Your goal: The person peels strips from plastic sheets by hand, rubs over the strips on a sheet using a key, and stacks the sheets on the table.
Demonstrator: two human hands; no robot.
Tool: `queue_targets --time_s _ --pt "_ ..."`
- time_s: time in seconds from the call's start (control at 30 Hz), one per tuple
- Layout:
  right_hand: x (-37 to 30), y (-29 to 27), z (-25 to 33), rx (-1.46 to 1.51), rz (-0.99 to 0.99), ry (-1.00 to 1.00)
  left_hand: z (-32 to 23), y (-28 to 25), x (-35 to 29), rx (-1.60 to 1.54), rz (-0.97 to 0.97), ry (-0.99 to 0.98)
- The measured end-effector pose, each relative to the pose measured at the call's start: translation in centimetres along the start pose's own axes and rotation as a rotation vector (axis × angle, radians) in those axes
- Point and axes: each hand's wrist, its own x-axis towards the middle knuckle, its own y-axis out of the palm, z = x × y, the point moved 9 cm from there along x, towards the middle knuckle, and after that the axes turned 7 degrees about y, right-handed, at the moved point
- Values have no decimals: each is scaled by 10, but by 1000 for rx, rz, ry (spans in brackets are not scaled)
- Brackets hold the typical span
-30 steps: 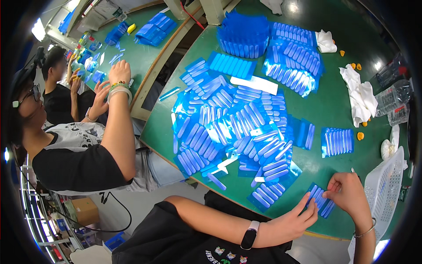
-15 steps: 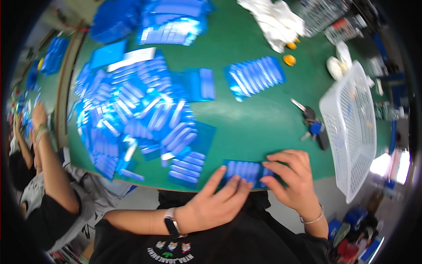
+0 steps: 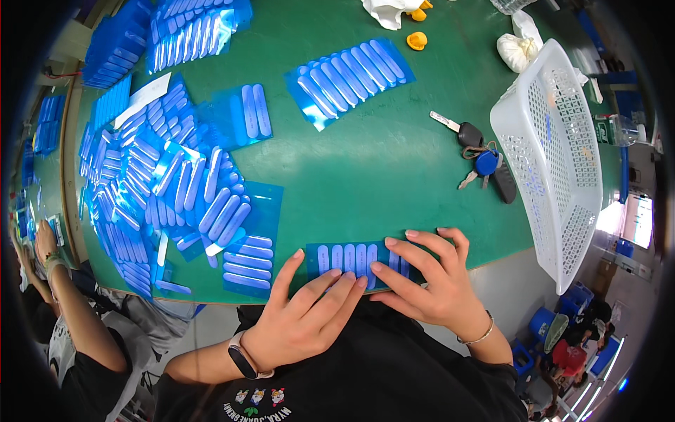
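Note:
A blue film sheet (image 3: 348, 257) with a row of lilac-blue rounded strips lies at the table's front edge, before me. My left hand (image 3: 306, 309) rests its middle fingertips on the strips' near ends, with the index finger stretched past the sheet's left side. From the right, my right hand (image 3: 432, 281) reaches over the sheet, fingers spread. Its index tip touches a strip near the middle, and the hand covers part of the right end. Both hands have their fingers apart. Just left of them lies another strip sheet (image 3: 247, 261).
A large heap of blue strip sheets (image 3: 151, 183) covers the table's left. Farther off lie a separate strip sheet (image 3: 351, 77) and yellow pieces (image 3: 417, 41). Keys (image 3: 485, 162) and a white perforated basket (image 3: 513, 105) are at right. Another person's arm (image 3: 81, 309) shows at far left.
The view has shifted, so the table things appear farther left and higher. My right index finger has moved inward over the strips from the sheet's right end. My left index finger now points off the sheet.

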Motion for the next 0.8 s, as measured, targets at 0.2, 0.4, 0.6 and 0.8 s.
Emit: queue_targets --time_s 0.2,0.4,0.6,0.8 --pt "1 0 1 19 -5 27 2 2 0 11 13 22" --pt "13 -6 -1 16 -24 8 1 1 4 26 -14 -16" --pt "16 0 -8 94 -24 46 2 4 2 80 55 36" --pt "15 -3 -10 93 -23 59 4 3 2 92 100 94"
